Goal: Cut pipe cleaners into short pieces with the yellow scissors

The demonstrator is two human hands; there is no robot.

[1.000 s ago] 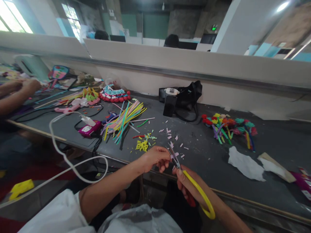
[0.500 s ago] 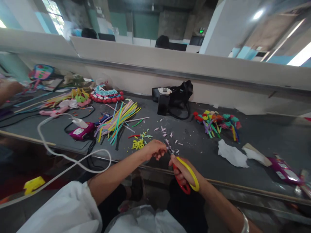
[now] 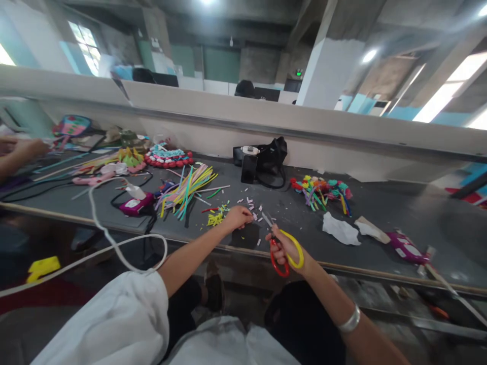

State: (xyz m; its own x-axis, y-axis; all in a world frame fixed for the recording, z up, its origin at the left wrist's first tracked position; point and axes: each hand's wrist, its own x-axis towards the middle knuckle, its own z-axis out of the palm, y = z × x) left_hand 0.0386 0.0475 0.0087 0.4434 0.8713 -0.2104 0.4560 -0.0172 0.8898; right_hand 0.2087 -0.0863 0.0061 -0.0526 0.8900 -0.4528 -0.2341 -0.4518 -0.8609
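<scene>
My right hand (image 3: 282, 246) grips scissors (image 3: 300, 251) with one yellow and one red handle loop. Their metal blades point up and left over the dark table, slightly parted. To the left, apart from the blades, my left hand (image 3: 239, 217) is low over the table with its fingers pinched together; whatever is between the fingertips is too small to make out. Short pale pink cut pieces (image 3: 250, 207) lie scattered just beyond both hands. Beside my left hand sits a small pile of yellow cut pieces (image 3: 215, 219), with a few green bits around it.
A bundle of long fuzzy stems (image 3: 194, 185) lies left of centre. Behind are a black bag (image 3: 272, 157) and a phone (image 3: 248, 169). Colourful fuzzy flowers (image 3: 321, 191), white paper (image 3: 340, 229) and a purple device (image 3: 407, 247) lie right. A white cable (image 3: 110, 238) loops off the left edge. Another person's hand (image 3: 30, 149) is far left.
My hands have moved apart: the left has drawn away from the scissors' blades toward the table and the pink pieces. The view has tilted up and shifted slightly.
</scene>
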